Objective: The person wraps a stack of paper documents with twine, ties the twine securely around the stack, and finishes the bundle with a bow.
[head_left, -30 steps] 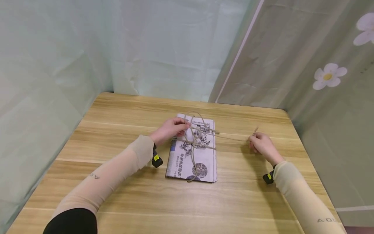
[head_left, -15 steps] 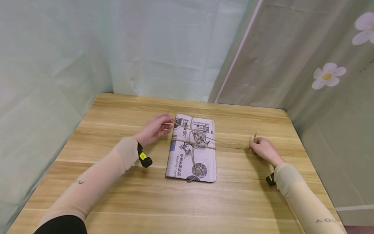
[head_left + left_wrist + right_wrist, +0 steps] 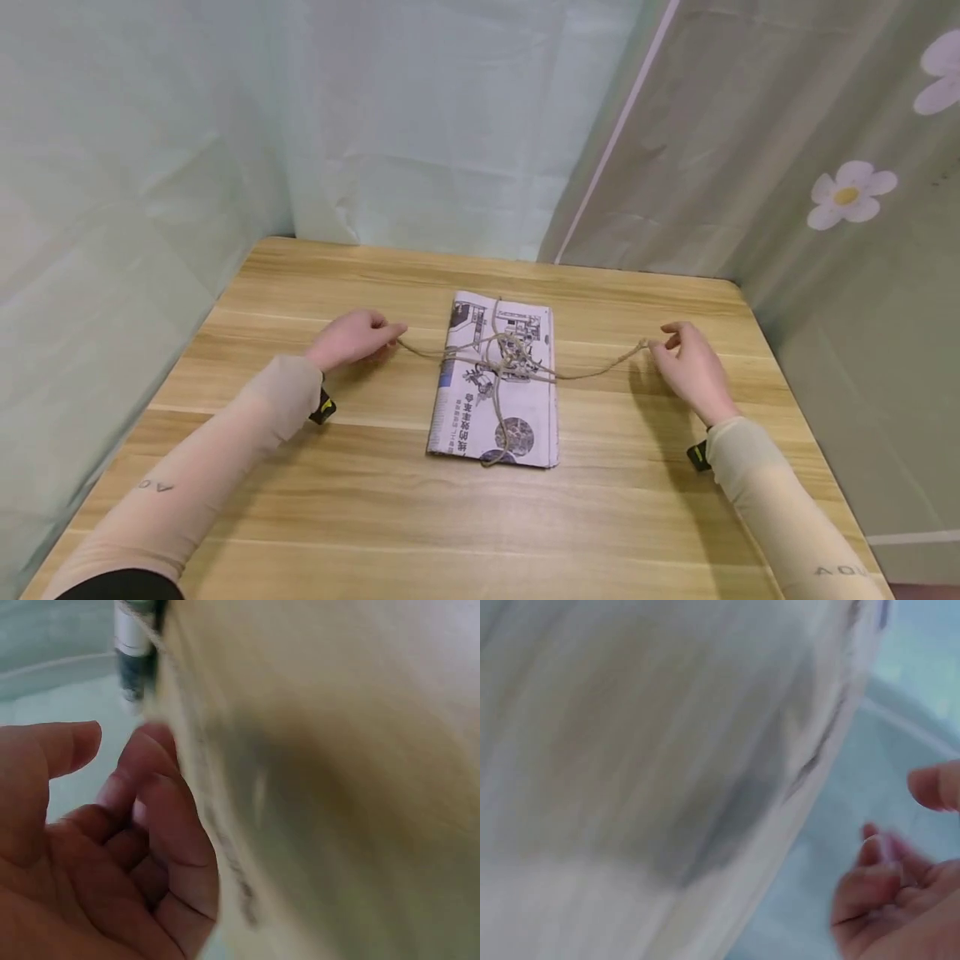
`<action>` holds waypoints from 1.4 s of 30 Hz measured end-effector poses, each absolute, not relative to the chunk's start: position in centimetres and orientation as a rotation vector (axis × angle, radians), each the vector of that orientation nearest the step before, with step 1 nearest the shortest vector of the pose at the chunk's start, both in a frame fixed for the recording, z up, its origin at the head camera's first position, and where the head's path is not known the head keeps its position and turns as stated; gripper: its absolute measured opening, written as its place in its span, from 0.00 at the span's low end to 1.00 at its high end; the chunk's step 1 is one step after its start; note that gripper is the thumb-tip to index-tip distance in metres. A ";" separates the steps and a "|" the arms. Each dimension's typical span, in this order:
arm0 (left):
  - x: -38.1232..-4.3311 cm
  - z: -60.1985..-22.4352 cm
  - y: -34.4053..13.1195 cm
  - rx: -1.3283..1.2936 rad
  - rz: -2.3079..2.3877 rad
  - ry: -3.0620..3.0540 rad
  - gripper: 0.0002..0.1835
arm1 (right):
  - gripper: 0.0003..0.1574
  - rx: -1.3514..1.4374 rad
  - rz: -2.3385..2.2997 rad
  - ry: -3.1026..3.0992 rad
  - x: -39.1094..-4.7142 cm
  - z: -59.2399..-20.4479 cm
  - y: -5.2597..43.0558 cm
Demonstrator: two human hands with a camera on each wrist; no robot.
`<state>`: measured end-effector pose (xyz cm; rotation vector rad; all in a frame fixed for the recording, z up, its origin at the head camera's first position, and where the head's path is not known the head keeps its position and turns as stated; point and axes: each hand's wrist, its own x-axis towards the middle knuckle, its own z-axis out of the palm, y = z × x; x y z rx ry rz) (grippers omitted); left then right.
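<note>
A folded newspaper [image 3: 468,433] lies on the wooden table, with twine [image 3: 497,400] crossing it lengthwise and widthwise and meeting in a loose knot on top. To its left, my left hand [image 3: 356,337] hovers beside one loose twine end. The left wrist view shows thumb and fingers apart, with the twine [image 3: 196,742] running past outside them. My right hand [image 3: 693,371] is out to the right, its fingertips near the other twine end [image 3: 630,353]. In the right wrist view, the thumb stands off from the loosely curled fingers, and the blurred twine [image 3: 826,735] passes clear of them.
The wooden table [image 3: 450,533] reaches back to a pale curtain [image 3: 420,125] behind and at the left. A grey-beige curtain with white flowers [image 3: 847,196] hangs along the right side.
My left hand has moved left from over the newspaper, drawing a twine end out past its left edge. Both hands have let go of the twine, which now sags on either side.
</note>
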<state>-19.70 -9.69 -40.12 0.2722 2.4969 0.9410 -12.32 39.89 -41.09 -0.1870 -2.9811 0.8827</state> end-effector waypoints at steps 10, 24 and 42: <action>-18.5 -39.8 -0.3 0.805 0.923 2.594 0.29 | 0.28 0.484 1.301 -2.988 -14.1 -41.9 27.4; -18.7 -39.5 0.2 0.853 0.863 2.675 0.15 | 0.07 0.527 1.265 -2.920 -14.9 -42.0 25.2; -19.3 -37.4 -3.3 0.819 0.943 2.599 0.08 | 0.08 0.528 1.017 -2.828 -14.6 -38.8 27.6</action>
